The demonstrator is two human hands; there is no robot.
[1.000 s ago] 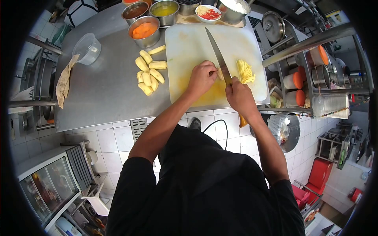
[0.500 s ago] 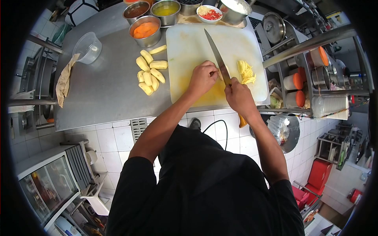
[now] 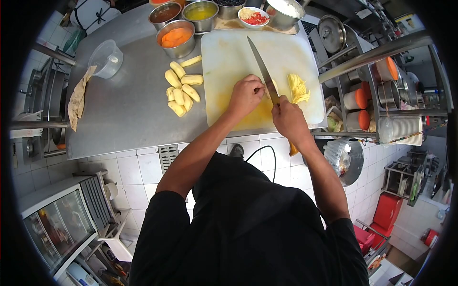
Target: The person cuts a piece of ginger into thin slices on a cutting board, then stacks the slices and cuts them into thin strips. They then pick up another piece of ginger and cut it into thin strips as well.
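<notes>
Yellow vegetable piece lies on the cutting board, right by the knife, mostly masked by fingers and blade! The left hand is curled, its fingertips bunched and seemingly pinching that piece; the exact grip is hidden. The right hand is wrapped firmly around the knife's handle, its butt poking out on the near side. The blade runs to the far left, tip over the board.

And here's the danger: those left fingertips sit just beside the edge, so a slip of the piece or a stray fingertip could mean a nick. A wet board could let the piece slide, and a wide swing to the right could scatter the yellow shreds.

Now the count! 2 hands, 1 knife, 1 board, 1 heap of shreds. On the tabletop, left of the board, I make it 9 peeled yellow pieces, though the pile could hide more. Far side: 1 white bowl of red and pale bits, 1 metal bowl of orange slices. Far left, 1 clear tub and 1 cloth.
</notes>
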